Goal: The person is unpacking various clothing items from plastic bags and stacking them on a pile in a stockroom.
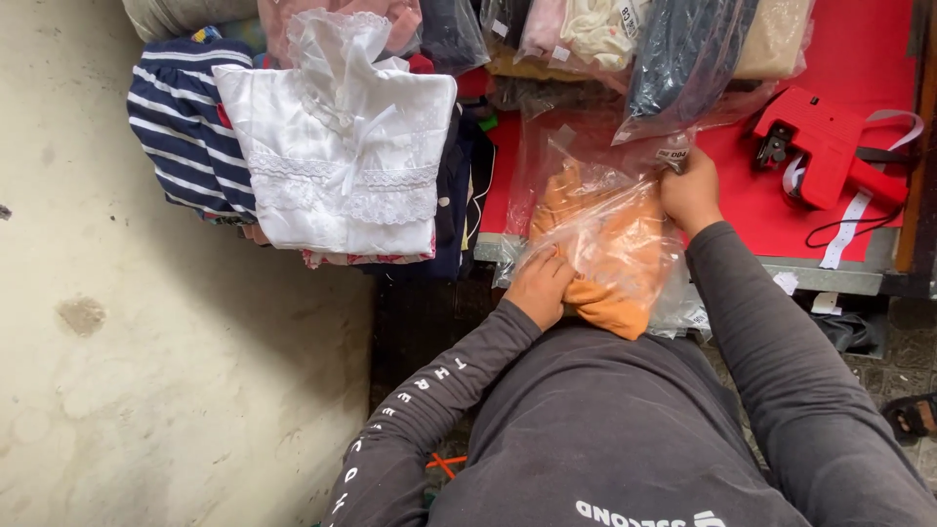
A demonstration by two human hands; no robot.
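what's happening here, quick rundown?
A person is working an orange folded garment into a clear plastic bag at the edge of a red table. The left hand presses on the garment's near end; the right hand grips the bag's far edge. A white lace garment and a red price-label gun lie nearby.

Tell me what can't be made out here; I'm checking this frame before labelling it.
Head view, the only one:
- Left hand: fingers buried in the orange garment.
- Orange garment: shape blurred by the glossy clear bag.
- Right hand: fingers curl over the bag's top corner, grip hidden.
- Red label gun: front partly covered by bagged clothes.
- Bagged clothes: cut off by the top edge.
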